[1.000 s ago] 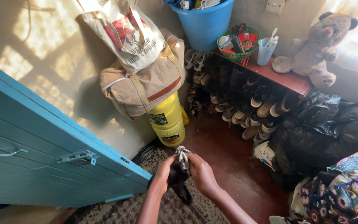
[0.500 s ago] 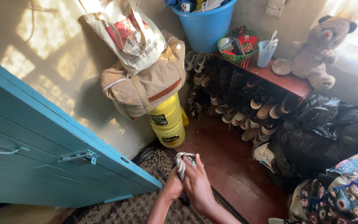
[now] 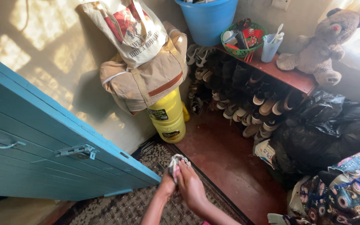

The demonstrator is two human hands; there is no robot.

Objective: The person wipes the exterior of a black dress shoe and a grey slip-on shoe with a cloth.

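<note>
Pale bundled cloth clasped in both hands above the patterned rug.

The right hand curls its fingers over the cloth, the left hand pinches it from beneath; it seems a rolled sock, though blur hides detail. The yellow jerrycan stands beyond the rug.

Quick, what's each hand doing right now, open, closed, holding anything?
Left hand: closed on the small bundled cloth.
Right hand: closed on the same cloth, fingers pressed against it.
</note>
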